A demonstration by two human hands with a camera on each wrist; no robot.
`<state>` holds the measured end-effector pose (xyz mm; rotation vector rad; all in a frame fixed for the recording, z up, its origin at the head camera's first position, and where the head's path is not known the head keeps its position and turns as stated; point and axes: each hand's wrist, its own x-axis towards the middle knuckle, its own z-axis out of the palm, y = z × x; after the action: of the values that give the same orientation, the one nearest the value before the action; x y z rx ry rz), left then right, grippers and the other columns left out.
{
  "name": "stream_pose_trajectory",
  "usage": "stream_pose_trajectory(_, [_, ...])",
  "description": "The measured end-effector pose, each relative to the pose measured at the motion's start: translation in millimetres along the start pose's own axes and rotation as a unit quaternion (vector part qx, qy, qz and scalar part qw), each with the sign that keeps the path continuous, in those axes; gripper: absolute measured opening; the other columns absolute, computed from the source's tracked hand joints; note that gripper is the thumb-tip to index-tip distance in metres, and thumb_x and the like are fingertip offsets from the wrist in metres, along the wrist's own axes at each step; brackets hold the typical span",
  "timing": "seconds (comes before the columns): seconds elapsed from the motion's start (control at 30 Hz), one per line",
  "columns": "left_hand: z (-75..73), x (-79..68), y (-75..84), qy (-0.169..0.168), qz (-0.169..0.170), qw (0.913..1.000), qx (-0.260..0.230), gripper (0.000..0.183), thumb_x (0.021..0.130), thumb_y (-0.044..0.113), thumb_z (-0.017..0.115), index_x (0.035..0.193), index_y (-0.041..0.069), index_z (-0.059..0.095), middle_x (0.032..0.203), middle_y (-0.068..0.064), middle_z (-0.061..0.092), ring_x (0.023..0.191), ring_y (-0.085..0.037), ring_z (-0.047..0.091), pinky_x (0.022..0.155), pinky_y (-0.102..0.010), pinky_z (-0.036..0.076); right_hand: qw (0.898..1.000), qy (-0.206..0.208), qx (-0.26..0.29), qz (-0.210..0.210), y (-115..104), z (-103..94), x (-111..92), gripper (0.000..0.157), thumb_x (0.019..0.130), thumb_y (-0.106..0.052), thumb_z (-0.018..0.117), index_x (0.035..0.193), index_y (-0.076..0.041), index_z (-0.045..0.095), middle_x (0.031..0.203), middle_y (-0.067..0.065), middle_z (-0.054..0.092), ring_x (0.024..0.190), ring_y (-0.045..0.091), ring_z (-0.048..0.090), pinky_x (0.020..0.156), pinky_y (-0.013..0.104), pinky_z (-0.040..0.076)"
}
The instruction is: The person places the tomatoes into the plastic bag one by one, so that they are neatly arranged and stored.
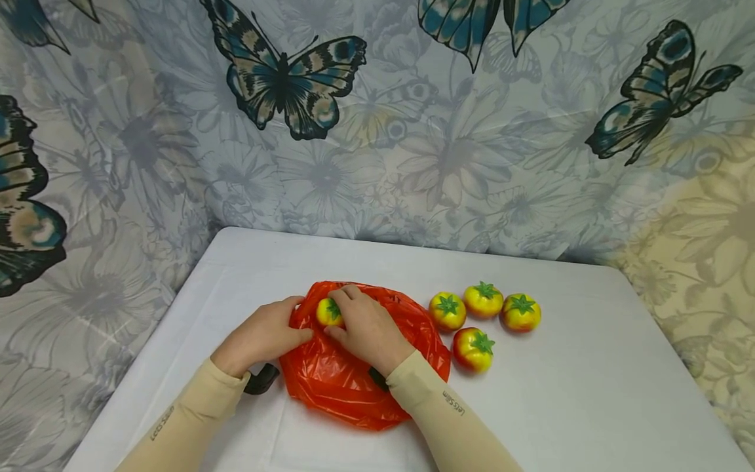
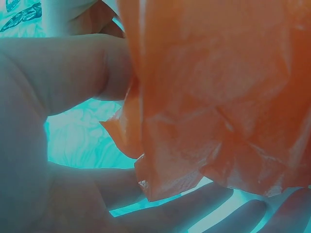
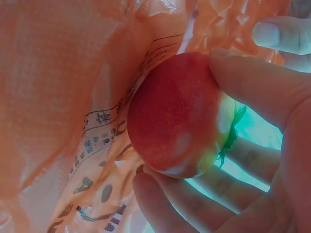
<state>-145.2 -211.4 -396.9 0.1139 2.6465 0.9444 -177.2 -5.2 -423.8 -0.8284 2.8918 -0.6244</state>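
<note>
A red plastic bag [image 1: 354, 383] lies crumpled on the white table. Over its upper part, my right hand [image 1: 368, 328] holds a yellow-and-red persimmon [image 1: 329, 313] with a green leafy top. The right wrist view shows thumb and fingers around this persimmon [image 3: 177, 116], against the bag's printed plastic [image 3: 102, 141]. At the bag's left edge, my left hand [image 1: 262, 334] grips the plastic. In the left wrist view its thumb [image 2: 82, 70] lies at a fold of the bag [image 2: 218, 97], and the other fingers pass behind it, partly hidden.
Several more persimmons sit on the table [image 1: 590, 380] right of the bag, including one nearer the front [image 1: 474, 349]. A black strap piece [image 1: 261, 379] shows by my left wrist. Butterfly-patterned cloth [image 1: 448, 151] rises behind the table.
</note>
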Motion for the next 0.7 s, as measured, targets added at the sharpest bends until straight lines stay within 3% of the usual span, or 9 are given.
stream_pose_trajectory(0.37, [0.9, 0.2, 0.1, -0.002, 0.0, 1.0, -0.003, 0.069, 0.098, 0.026, 0.074, 0.157, -0.002, 0.05, 0.138, -0.019, 0.071, 0.102, -0.022, 0.072, 0.089, -0.046, 0.063, 1.0, -0.002, -0.005, 0.005, 0, 0.7, -1, 0.061, 0.097, -0.037, 0.082, 0.15, -0.014, 0.06, 0.141, 0.005, 0.065, 0.121, 0.022, 0.069, 0.108, 0.044, 0.06])
stream_pose_trajectory(0.7, [0.4, 0.5, -1.8, -0.002, -0.003, 1.0, -0.003, 0.069, 0.098, 0.026, 0.074, 0.156, -0.001, 0.05, 0.136, -0.018, 0.072, 0.101, -0.022, 0.072, 0.089, -0.045, 0.063, 1.0, -0.004, 0.007, -0.002, 0, -11.1, -7, 0.071, 0.097, -0.041, 0.081, 0.158, -0.017, 0.053, 0.155, 0.006, 0.06, 0.135, 0.026, 0.064, 0.109, 0.047, 0.059])
